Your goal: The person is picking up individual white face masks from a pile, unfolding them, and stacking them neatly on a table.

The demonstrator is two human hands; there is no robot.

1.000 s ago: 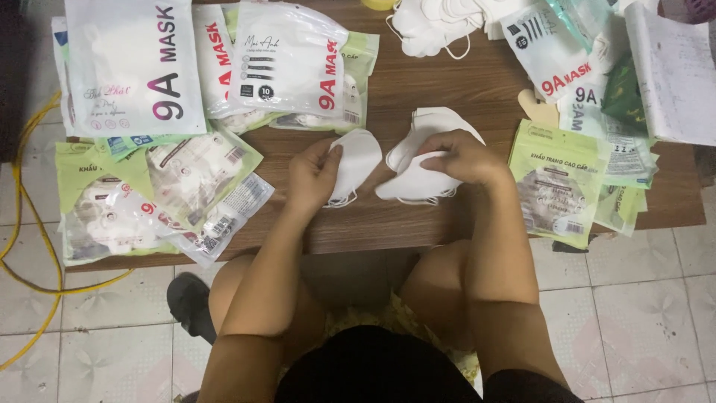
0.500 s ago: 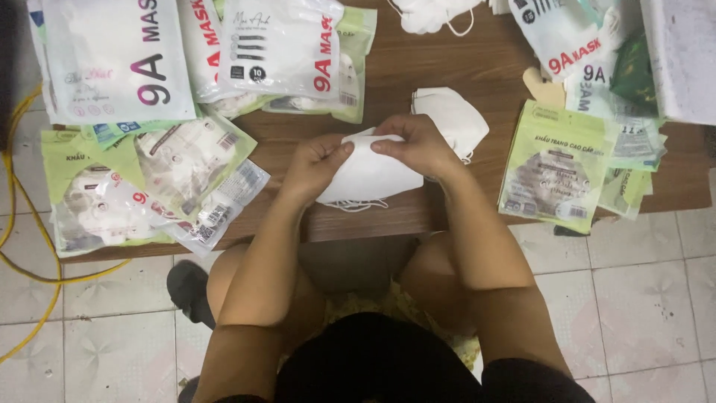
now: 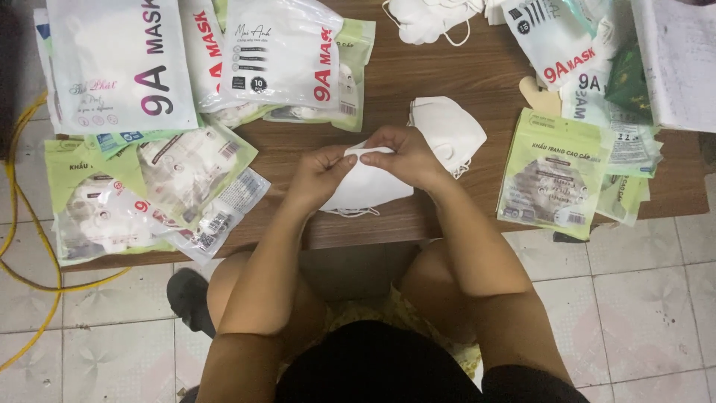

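My left hand point(image 3: 322, 173) and my right hand point(image 3: 403, 155) meet over the middle of a brown wooden table point(image 3: 447, 71). Together they pinch the top edge of a folded white face mask point(image 3: 367, 189), whose ear loop hangs just below it. A second folded white mask point(image 3: 449, 130) lies flat on the table, right behind my right hand.
Large white mask bags point(image 3: 280, 52) and green-edged mask packets point(image 3: 183, 175) cover the table's left half. More green packets point(image 3: 553, 175) and white bags point(image 3: 559, 45) lie on the right, loose white masks point(image 3: 425, 19) at the back. A yellow cable point(image 3: 22, 254) trails over the tiled floor.
Both hands picked up a white mask that lay on the table and brought it together in front of me. The other mask stayed on the table behind them.
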